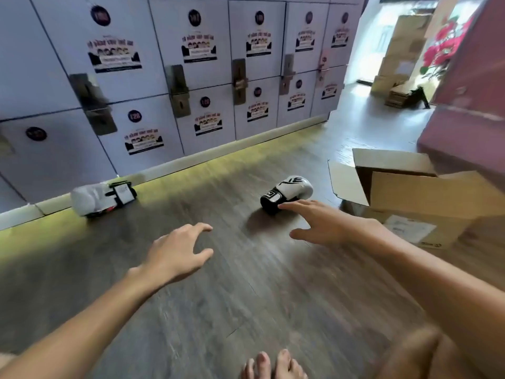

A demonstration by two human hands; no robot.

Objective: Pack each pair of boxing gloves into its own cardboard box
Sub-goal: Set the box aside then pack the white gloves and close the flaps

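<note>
Right hand (325, 225) outstretched at glove (289, 191)

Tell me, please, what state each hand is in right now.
Left hand: open, fingers spread, holding nothing.
Right hand: open, fingertips at the black cuff of the white boxing glove, gripping nothing.

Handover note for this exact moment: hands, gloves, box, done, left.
Left hand: open, empty, above the floor.
Right hand: open, fingers stretched toward the cuff of the black-and-white glove; contact cannot be told, and there is no grip.
That glove lies on the wooden floor just left of the open cardboard box, whose flaps are up.
White gloves lie by the locker base, far left; too blurred to tell whether one or two.
Done: nothing visibly packed; the inside of the box is hidden.
Left: pick up the black-and-white glove, find its mate, box that pair, then pack the white gloves in their own box.
</note>
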